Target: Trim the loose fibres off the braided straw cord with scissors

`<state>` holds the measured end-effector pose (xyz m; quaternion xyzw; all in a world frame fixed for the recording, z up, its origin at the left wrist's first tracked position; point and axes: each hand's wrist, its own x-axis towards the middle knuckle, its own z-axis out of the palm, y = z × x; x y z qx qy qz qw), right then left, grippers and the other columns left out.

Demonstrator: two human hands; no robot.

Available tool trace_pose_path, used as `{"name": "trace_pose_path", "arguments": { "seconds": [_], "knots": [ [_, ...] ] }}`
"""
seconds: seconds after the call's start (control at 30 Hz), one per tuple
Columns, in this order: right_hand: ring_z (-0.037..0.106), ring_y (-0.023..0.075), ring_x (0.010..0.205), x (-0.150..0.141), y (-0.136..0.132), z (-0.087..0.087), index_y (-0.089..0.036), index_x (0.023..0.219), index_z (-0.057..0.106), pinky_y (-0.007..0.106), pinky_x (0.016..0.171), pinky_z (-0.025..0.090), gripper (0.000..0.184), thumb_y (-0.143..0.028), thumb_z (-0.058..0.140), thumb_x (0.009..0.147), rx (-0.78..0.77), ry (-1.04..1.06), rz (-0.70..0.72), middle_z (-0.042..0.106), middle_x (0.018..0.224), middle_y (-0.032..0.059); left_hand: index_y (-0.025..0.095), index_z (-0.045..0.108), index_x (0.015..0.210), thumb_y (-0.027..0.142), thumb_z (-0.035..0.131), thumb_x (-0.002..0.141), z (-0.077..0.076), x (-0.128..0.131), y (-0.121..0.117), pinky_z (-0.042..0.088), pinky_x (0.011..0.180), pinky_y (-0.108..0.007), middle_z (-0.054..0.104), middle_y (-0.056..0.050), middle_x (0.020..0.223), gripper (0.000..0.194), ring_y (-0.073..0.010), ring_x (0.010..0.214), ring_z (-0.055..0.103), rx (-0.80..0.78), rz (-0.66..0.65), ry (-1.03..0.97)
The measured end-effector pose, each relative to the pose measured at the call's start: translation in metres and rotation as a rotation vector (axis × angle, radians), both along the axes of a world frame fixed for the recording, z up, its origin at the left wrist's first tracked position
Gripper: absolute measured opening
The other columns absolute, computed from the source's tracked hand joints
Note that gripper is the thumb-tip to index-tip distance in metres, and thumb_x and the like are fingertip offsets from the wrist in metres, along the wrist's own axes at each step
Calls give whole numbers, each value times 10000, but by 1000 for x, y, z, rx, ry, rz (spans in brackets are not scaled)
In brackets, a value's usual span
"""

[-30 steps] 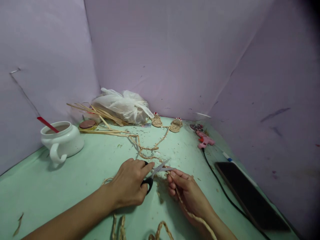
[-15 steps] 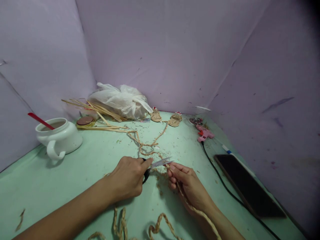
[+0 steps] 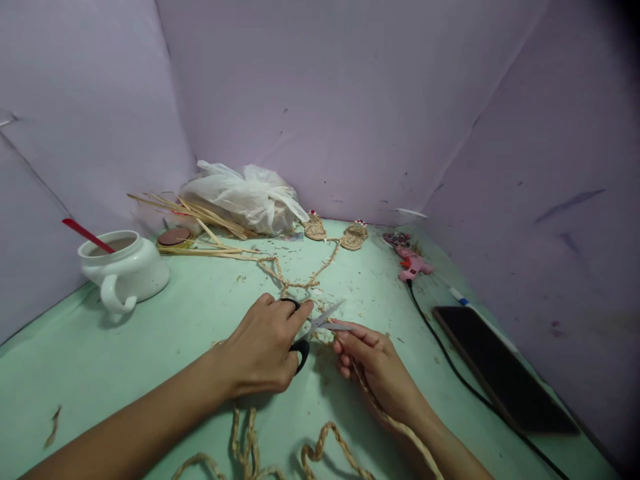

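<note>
My left hand [image 3: 267, 343] grips a pair of black-handled scissors [image 3: 316, 324], whose blades stand apart and point right. The blade tips are close to the fingers of my right hand [image 3: 373, 357]. Between its thumb and fingers, that hand pinches a braided straw-coloured cord [image 3: 395, 421], which trails down along the forearm to the bottom edge. Loops of similar cord [image 3: 320, 448] lie in front of me. Beyond the scissors, more cord [image 3: 295, 284] runs back toward two small woven slippers [image 3: 355, 236]. Whether the blades touch the cord I cannot tell.
On the left stands a white pot [image 3: 145, 272] with a red stick in it. Behind are straw strips [image 3: 215, 220], a round brown lid [image 3: 175, 237] and a white plastic bag [image 3: 250, 193]. A pink glue gun [image 3: 414, 265], its black cable and a phone [image 3: 503, 370] lie right.
The scissors' blades have spread wider, and their handles have parted in my left hand. My right hand keeps its pinch on the cord. The whole view has shifted slightly.
</note>
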<state>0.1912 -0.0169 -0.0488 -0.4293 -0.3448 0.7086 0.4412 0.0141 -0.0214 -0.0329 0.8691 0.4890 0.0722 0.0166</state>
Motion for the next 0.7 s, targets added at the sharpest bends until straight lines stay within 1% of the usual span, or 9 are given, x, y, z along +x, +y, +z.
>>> {"name": "trace_pose_path", "arguments": {
  "seconds": [0.1,0.2,0.27,0.37,0.5,0.6,0.7],
  "knots": [
    [384,52,414,0,0,0,-124,712,695,185,397,332,196,-260,711,572,25,-2,9,524,507,-27,151,282,1301,209,442,682,0,0,-1,335,810,-404,552,-102,940,642,-235,847,496,-22,-10,32],
    [382,51,417,0,0,-1,-127,721,693,181,399,326,186,-254,704,585,40,-3,15,523,511,-27,142,261,1306,190,433,688,2,0,-1,344,801,-397,562,-99,916,644,-232,830,506,-42,-26,64],
    [383,53,420,1,0,-1,-129,674,683,180,397,320,147,-251,698,594,53,-1,20,524,510,-24,133,263,1300,181,423,699,3,0,-1,352,789,-394,564,-100,907,624,-232,817,512,-44,-37,76],
    [382,55,422,1,0,-2,-128,578,643,180,388,308,130,-246,690,606,63,5,19,522,507,-19,134,308,1262,160,411,720,4,1,-2,365,761,-380,567,-96,887,552,-226,794,521,-41,-46,90],
    [369,50,424,2,0,-2,-127,594,631,172,388,303,142,-253,697,609,57,15,8,507,514,-24,159,361,1200,133,394,738,3,0,-2,382,699,-358,585,-73,834,463,-213,714,534,-34,-49,132],
    [368,51,427,3,1,-2,-132,564,605,175,392,312,171,-264,709,599,56,33,12,504,516,-24,176,391,1164,123,386,738,3,-1,-2,391,664,-352,612,-60,814,430,-212,669,549,-37,-63,149],
    [382,52,434,5,3,-3,-128,600,624,177,404,332,167,-259,726,581,38,37,8,518,525,-21,208,459,1085,124,397,724,4,-4,0,400,656,-326,630,-31,792,376,-201,670,571,-69,-60,69]
  ]
}}
